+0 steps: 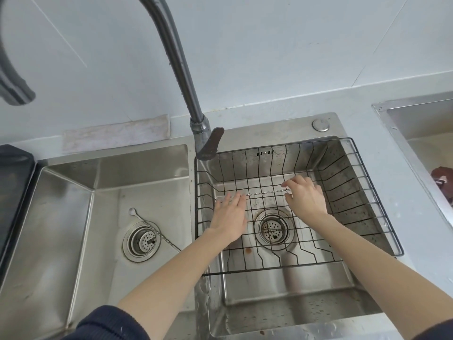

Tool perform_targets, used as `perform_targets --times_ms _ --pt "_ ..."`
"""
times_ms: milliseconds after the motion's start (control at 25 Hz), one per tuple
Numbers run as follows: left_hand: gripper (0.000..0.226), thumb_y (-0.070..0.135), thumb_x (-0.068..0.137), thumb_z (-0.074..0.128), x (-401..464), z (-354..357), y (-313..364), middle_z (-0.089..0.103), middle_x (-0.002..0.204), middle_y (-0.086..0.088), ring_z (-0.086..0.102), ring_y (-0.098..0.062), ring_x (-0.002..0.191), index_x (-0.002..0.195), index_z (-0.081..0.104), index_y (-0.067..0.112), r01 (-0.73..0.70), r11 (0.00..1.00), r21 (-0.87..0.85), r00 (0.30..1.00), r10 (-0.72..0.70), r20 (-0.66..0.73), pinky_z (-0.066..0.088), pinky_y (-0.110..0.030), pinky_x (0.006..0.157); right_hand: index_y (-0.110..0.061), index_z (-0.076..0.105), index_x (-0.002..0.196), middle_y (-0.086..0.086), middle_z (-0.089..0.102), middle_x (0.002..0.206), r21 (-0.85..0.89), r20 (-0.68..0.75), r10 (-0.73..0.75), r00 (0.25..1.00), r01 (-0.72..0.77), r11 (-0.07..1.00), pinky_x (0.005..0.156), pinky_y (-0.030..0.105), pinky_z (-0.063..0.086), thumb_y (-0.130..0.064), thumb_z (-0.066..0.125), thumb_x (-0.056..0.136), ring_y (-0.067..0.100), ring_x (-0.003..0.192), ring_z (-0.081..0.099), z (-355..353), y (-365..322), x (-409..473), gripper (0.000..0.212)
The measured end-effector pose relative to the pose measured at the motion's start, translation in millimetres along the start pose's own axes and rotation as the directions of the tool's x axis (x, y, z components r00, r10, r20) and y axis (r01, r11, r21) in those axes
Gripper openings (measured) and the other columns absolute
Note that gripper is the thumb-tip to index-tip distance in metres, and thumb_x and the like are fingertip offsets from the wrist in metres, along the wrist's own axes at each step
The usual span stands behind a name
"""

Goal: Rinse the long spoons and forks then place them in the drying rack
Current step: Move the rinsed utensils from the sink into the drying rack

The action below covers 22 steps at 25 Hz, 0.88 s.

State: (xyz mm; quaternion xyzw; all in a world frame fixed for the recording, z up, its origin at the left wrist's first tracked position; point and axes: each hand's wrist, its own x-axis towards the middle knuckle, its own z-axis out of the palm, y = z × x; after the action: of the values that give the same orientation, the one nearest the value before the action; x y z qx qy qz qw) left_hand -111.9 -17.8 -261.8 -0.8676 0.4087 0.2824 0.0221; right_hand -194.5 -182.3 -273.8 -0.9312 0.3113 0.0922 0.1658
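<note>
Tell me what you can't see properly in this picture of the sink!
Head view only:
- Head of the long utensil in the drying rack: covered by the left hand, so spoon or fork is unclear.
- Right hand grip on it: fingers hide the contact.
- Tap spout: cut off by the left edge.
- Brown object: cut off by the right edge.

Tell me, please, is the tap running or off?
Off, it seems: no stream falls from the tap, whose spout end leaves the frame, and neither basin shows flowing water.
</note>
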Motion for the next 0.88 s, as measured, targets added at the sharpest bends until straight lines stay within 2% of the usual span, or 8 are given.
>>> perform_targets --times_ms 200,400,640,880 --pt "0.056 0.016 0.096 0.037 -15 -17 -2 0.018 0.157 -0.008 0.015 -0.024 0.146 0.148 0.017 0.011 -0.018 1.0 0.006 0.991 0.018 -0.13 0.01 -0.041 0.119 -0.021 0.043 0.135 0.002 0.045 0.142 -0.027 0.052 -0.071 0.996 0.072 0.997 0.11 0.041 0.026 -0.019 0.048 0.092 0.023 0.133 0.037 -15 -21 -15 0.043" --pt "0.055 0.021 0.097 0.035 -43 -35 -13 0.019 0.157 -0.009 0.016 -0.025 0.146 0.148 0.016 0.012 -0.009 1.0 0.027 0.975 0.015 -0.223 0.011 -0.042 0.119 -0.022 0.04 0.137 0.001 0.043 0.144 -0.063 0.037 -0.149 0.988 0.152 0.986 0.116 0.04 0.02 -0.026 0.049 0.091 0.019 0.137 0.032 -37 -50 -39 0.046" --pt "0.054 0.024 0.097 0.035 -86 -49 -46 0.026 0.155 -0.007 0.022 -0.022 0.144 0.147 0.019 0.012 0.02 1.0 0.023 0.941 -0.011 -0.338 0.014 -0.041 0.118 -0.02 0.039 0.138 0.003 0.042 0.146 -0.044 0.003 -0.226 0.974 0.226 0.973 0.114 0.04 0.023 -0.027 0.049 0.092 0.022 0.134 0.038 -59 -103 -70 0.048" --pt "0.054 0.022 0.095 0.038 -121 -45 -98 0.03 0.153 -0.006 0.026 -0.022 0.142 0.146 0.023 0.013 0.087 0.995 0.04 0.935 -0.068 -0.348 0.016 -0.041 0.118 -0.019 0.044 0.134 0.003 0.05 0.14 0.019 -0.022 -0.323 0.946 0.324 0.946 0.11 0.037 0.028 -0.024 0.046 0.091 0.023 0.128 0.044 -50 -165 -97 0.043"
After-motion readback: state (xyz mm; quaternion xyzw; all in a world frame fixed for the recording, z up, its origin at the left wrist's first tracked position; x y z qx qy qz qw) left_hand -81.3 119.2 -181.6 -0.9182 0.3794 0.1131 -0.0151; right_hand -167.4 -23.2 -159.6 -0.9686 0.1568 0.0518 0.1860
